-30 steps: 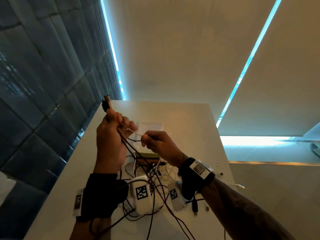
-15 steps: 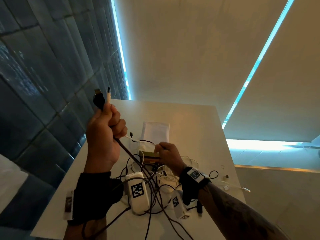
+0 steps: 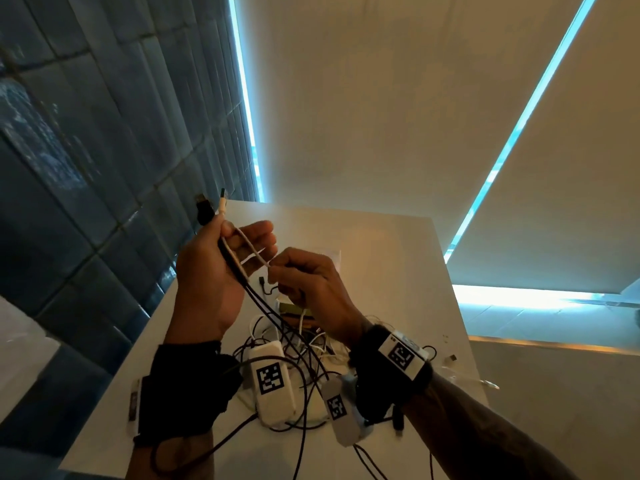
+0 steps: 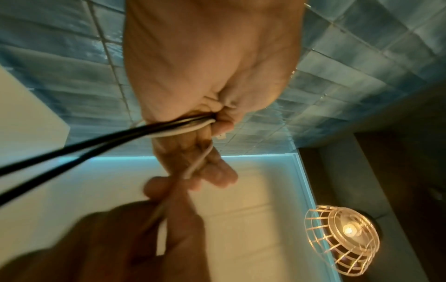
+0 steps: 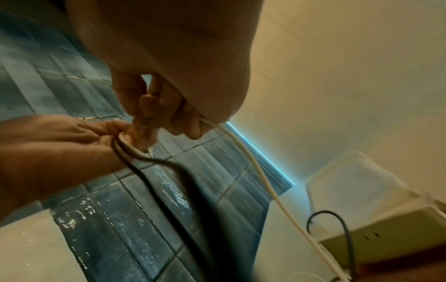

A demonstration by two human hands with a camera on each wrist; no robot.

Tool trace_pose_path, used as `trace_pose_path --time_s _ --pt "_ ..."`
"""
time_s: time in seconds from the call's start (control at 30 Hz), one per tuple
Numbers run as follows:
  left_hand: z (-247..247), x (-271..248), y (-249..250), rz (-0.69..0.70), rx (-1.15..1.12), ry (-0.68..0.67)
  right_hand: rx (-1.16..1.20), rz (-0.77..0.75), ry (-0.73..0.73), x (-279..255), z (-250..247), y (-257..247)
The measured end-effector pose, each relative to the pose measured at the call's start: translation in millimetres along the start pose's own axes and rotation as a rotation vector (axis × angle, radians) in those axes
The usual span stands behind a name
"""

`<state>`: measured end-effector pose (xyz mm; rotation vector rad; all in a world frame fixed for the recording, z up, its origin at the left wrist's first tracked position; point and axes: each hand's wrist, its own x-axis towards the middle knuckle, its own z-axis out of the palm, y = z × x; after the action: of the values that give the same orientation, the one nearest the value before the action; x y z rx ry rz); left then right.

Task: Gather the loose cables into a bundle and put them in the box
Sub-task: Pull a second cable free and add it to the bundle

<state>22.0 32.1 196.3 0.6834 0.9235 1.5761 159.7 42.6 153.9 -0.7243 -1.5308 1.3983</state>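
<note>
Left hand [image 3: 211, 271]: raised, fist around black cables [image 3: 239, 271] and white cable [image 3: 242, 237], plugs up. Right hand [image 3: 308, 289]: pinches same white cable. Tangle [image 3: 301, 348] on table [image 3: 398, 271].

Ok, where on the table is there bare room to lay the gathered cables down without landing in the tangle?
Free: the far end of the table, beyond the white sheet, and the strip along the right edge. The near-left corner beside the tiled wall also shows bare top. Crowded: the loose cables heaped under both hands.

Blue tiled wall [image 3: 86, 140], white table [image 3: 398, 258], caged lamp [image 4: 342, 240].
</note>
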Motion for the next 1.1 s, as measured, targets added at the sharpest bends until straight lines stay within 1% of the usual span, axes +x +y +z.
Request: trace_pose_path --time_s 0.07,0.13,0.23,0.43,0.67,0.73,0.8,0.87,0.93,1.03,1.1 --pt "-1 1 2 -0.001 -0.095 -0.064 0.029 0.086 -0.066 -5 -2 8" --pt "-2 3 2 0.026 -0.1 -0.118 0.032 0.136 -0.109 -9 -3 18" --pt "-3 2 -4 0.074 -0.064 -0.166 0.017 0.155 -0.097 -10 -6 36" --pt "-8 6 -7 0.125 -0.072 -0.147 0.045 0.282 0.029 -9 -14 80" --pt "-16 5 1 0.154 -0.037 -0.082 -0.119 0.429 0.185 -16 -21 129" --pt "-19 6 2 0.14 0.001 -0.063 -0.187 0.455 0.216 -16 -23 134" --pt "-22 8 -1 0.101 0.074 -0.047 -0.181 0.478 0.278 -9 -24 125" --pt "-24 11 -6 0.066 0.172 -0.002 -0.112 0.463 0.36 5 -22 105" --pt "-27 14 -12 0.045 0.24 0.073 -0.092 0.36 0.369 19 -18 81" --pt "-28 16 -17 -0.003 0.282 0.172 -0.004 0.178 0.268 31 -3 43" --pt "-25 15 -17 -0.038 0.327 0.215 0.011 0.078 0.195 33 7 26"
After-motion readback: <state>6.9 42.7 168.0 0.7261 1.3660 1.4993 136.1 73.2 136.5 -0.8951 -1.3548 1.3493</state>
